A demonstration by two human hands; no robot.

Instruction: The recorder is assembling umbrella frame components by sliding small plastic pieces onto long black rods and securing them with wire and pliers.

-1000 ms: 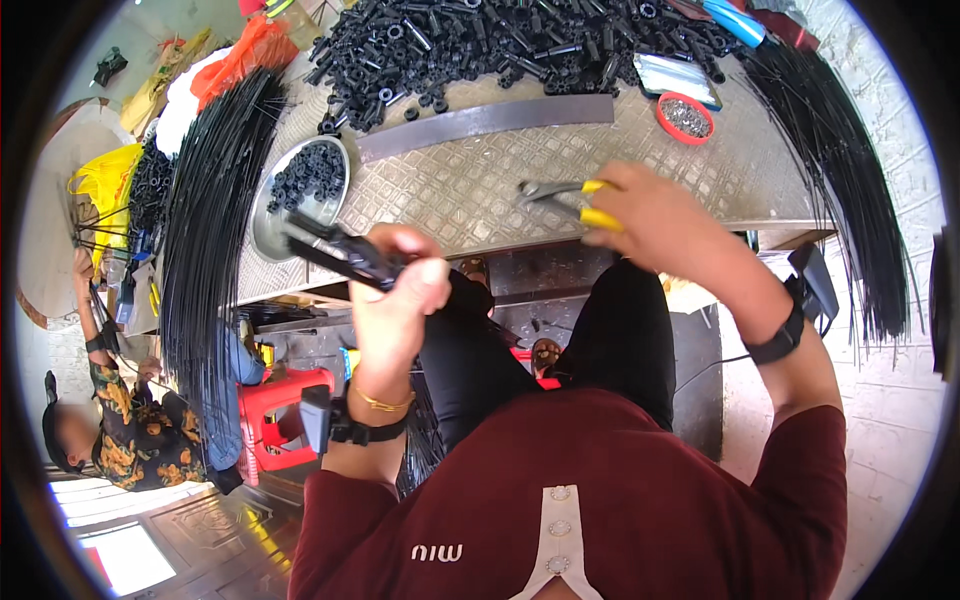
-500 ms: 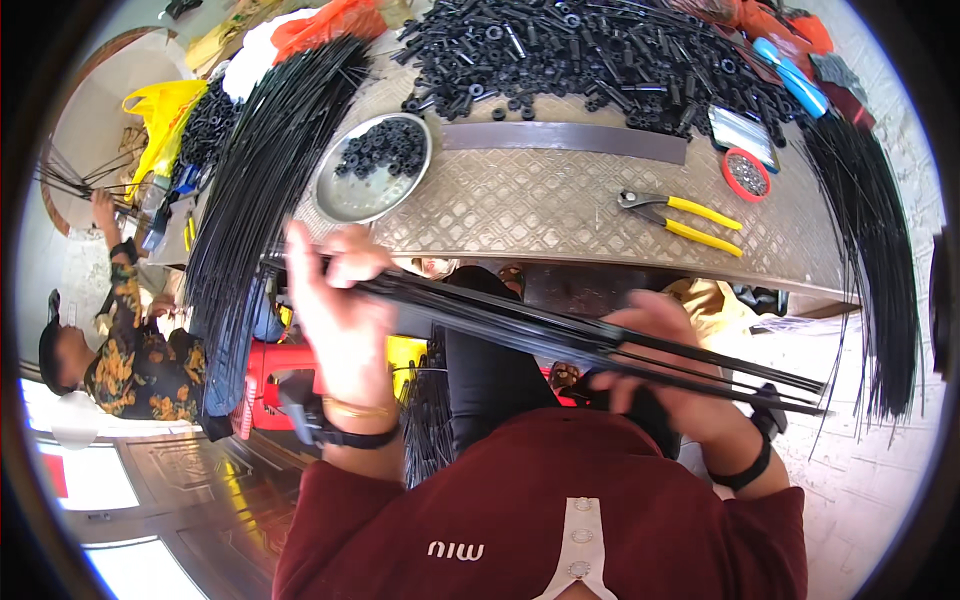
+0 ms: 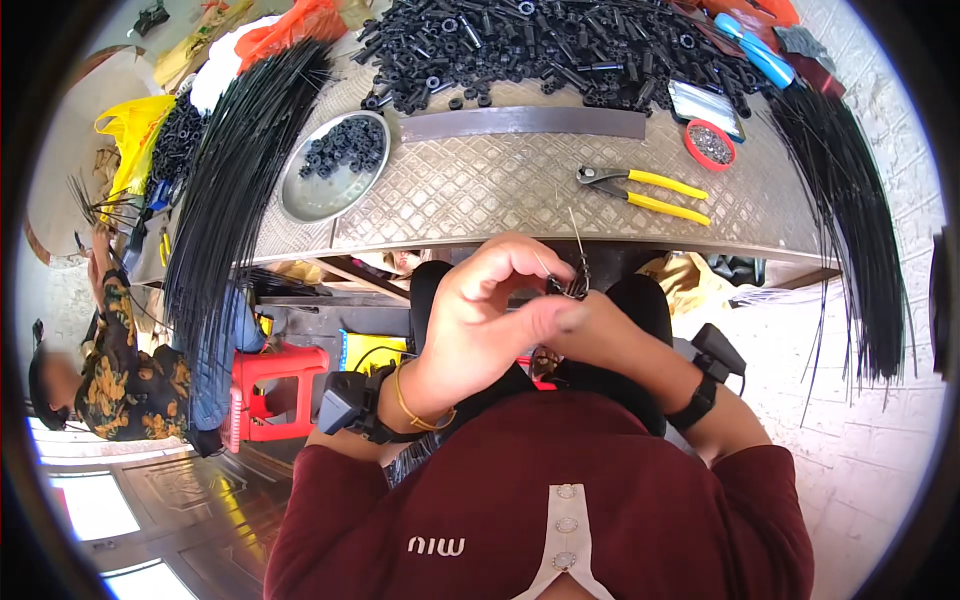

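A bundle of thin black rods (image 3: 572,285) points almost end-on towards me between my hands, over my lap; most of its length is hidden. My right hand (image 3: 610,335) is closed around it, its fingers partly covered by the other hand. My left hand (image 3: 480,315) curls about the bundle's near end, index finger and thumb bent round it, the fingertips touching the rod ends. A couple of thin rods stick up out of the bundle toward the table edge. Both wrists carry black straps with small devices.
On the patterned table (image 3: 470,190) lie yellow-handled pliers (image 3: 650,195), a metal bowl of black rings (image 3: 335,165), a flat metal strip (image 3: 520,122), a red dish (image 3: 710,145) and heaped black parts (image 3: 550,50). Black rods (image 3: 245,170) hang over the left edge. A co-worker (image 3: 125,350) sits left, near a red stool (image 3: 275,385).
The rod bundle has swung from lying lengthwise across my lap to nearly end-on. My hands have come together, left moving right and right moving left.
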